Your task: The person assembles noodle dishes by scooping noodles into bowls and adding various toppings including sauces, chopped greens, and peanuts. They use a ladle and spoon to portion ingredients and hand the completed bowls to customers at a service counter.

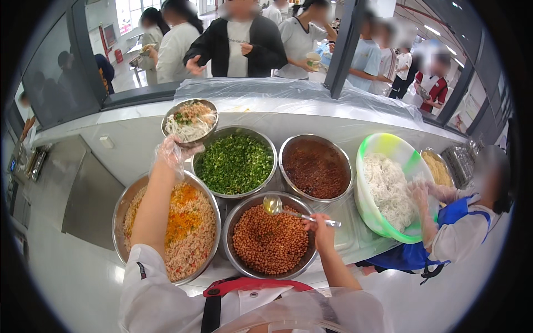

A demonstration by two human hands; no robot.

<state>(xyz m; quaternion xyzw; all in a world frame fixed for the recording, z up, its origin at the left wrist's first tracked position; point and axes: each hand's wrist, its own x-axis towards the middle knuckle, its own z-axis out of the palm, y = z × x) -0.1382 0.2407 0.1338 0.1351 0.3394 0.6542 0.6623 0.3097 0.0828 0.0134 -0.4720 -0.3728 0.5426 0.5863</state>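
In a thin clear glove, my left hand (175,152) reaches forward and grips the near rim of a metal bowl (191,123). White noodles with minced topping and chopped greens fill that bowl, up by the serving ledge. My right hand (321,230) is closed round the handle of a metal spoon (274,205). Its shiny bowl hangs over a large steel basin (229,244) of small brown nuts or beans (269,238). Under my left forearm is a basin of minced, orange-tinted food (191,222). Chopped greens (236,164) lie in another basin, right beside my left hand.
A basin of dark red sauce (316,169) stands right of the greens. Beyond it, a co-worker in a blue apron (444,222) has gloved hands in a green-white tub (363,183) of noodles. Several people stand past the plastic-covered ledge (261,91) and window posts (343,50).
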